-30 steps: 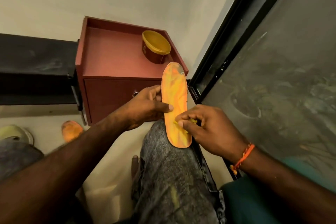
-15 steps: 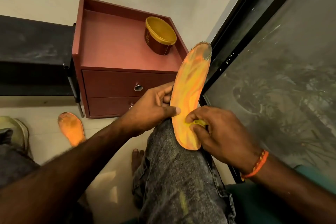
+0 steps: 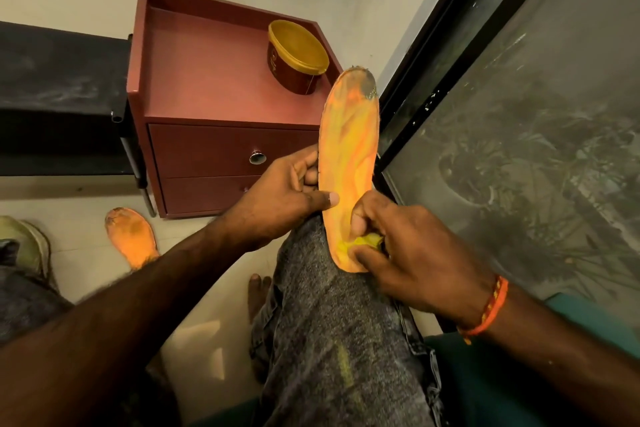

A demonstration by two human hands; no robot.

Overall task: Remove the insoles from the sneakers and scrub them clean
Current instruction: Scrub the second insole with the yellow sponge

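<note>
A: Where's the insole now?

B: Propped on the knee, tilted further up than a second ago — its dirty toe reaches beside the tub on the cabinet.

A: And the hands?

B: The left hand grips the edge, thumb pressed across the face. The right hand pinches a yellow scrubber against the heel, slightly lower than before — so scrubbing is probably under way, the toe not yet done.

A: The other insole?

B: On the floor, beside a sneaker.
</note>
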